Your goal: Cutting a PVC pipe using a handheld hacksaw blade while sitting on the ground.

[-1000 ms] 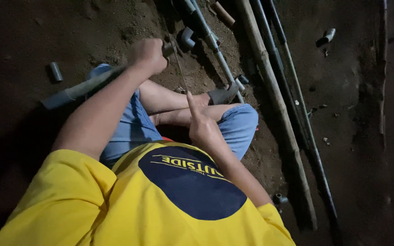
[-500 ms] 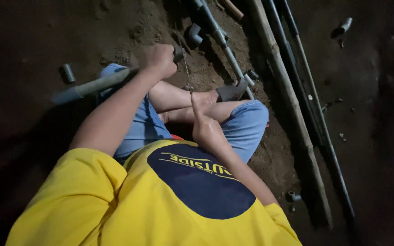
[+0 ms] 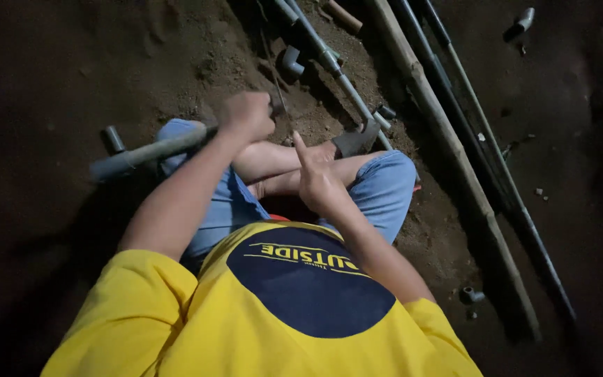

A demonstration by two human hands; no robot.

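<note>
Left hand (image 3: pixel 247 115) lower now, fist around grey pipe (image 3: pixel 149 151).

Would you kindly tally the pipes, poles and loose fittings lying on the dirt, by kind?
Long poles at right: 3
Grey pipes: 2
Short grey fittings: 5
Short brown stub: 1
Total: 11

Long poles (image 3: pixel 455 160), pipe elbow (image 3: pixel 291 61) on dirt
</note>
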